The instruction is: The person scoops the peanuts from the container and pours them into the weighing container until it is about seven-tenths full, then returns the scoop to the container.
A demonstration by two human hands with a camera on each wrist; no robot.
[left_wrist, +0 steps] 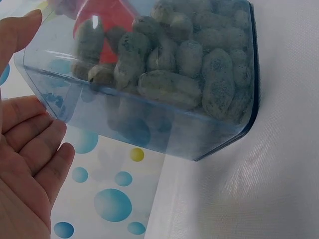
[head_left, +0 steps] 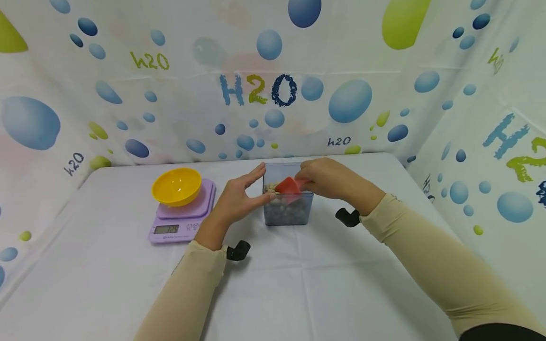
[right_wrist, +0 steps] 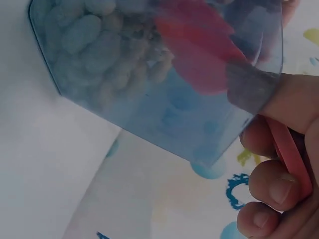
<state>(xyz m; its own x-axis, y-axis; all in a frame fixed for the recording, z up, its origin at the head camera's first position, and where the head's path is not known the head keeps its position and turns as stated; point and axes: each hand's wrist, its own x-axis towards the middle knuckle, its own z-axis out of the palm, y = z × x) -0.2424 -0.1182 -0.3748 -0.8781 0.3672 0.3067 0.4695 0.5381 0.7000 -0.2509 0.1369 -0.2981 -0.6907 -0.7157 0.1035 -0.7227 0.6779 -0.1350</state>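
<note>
A clear bluish plastic container [head_left: 286,215] stands on the table, partly filled with peanuts in their shells [left_wrist: 172,87]. My right hand [head_left: 330,182] reaches over its right rim and grips the handle of a red scoop [head_left: 288,186], fingers curled round it. The scoop's bowl is down inside the container among the peanuts, seen through the wall as a red shape in the right wrist view. On the left side, my left hand [head_left: 239,199] rests against the container near its rim, thumb at the front corner and fingers extended along the side.
Left of the container sits a purple kitchen scale [head_left: 181,230] with a lit digital display. A yellow bowl [head_left: 177,187] rests on its platform, close to my left forearm. A white cloth covers the table [head_left: 273,293], and a printed curtain [head_left: 239,42] hangs behind.
</note>
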